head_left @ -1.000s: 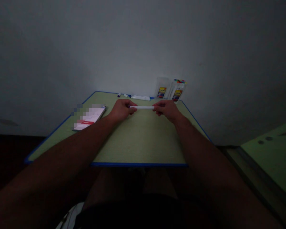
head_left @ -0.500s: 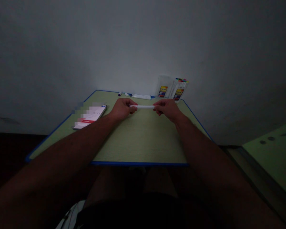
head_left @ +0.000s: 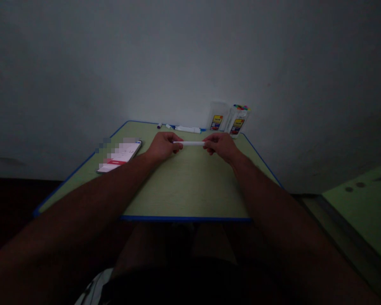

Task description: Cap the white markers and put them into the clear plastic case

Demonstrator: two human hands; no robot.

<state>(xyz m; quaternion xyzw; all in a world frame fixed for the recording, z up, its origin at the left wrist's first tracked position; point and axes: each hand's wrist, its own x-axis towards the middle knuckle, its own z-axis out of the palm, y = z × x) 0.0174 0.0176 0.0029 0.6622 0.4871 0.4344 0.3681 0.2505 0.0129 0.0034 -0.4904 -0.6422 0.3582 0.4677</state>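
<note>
A white marker pen (head_left: 193, 143) is held level between my two hands, over the far half of the table. My left hand (head_left: 164, 145) pinches its left end between thumb and fingers. The right end sits in the closed fingers of my right hand (head_left: 221, 145). Both tips of the marker are hidden by the fingers. Behind it, along the table's back edge, lie more white markers (head_left: 187, 129), a dark cap (head_left: 159, 126) and a small white cap (head_left: 168, 126).
The light-coloured table (head_left: 184, 190) has a blue rim and stands against a grey wall (head_left: 165, 59). At left lies a phone (head_left: 123, 156) with its screen lit. A clear case (head_left: 217, 116) and another case holding colourful markers (head_left: 239, 118) stand at the back right.
The view has shifted very slightly. My right hand sits a touch further left along the marker than half a second ago; my left hand keeps its hold.
</note>
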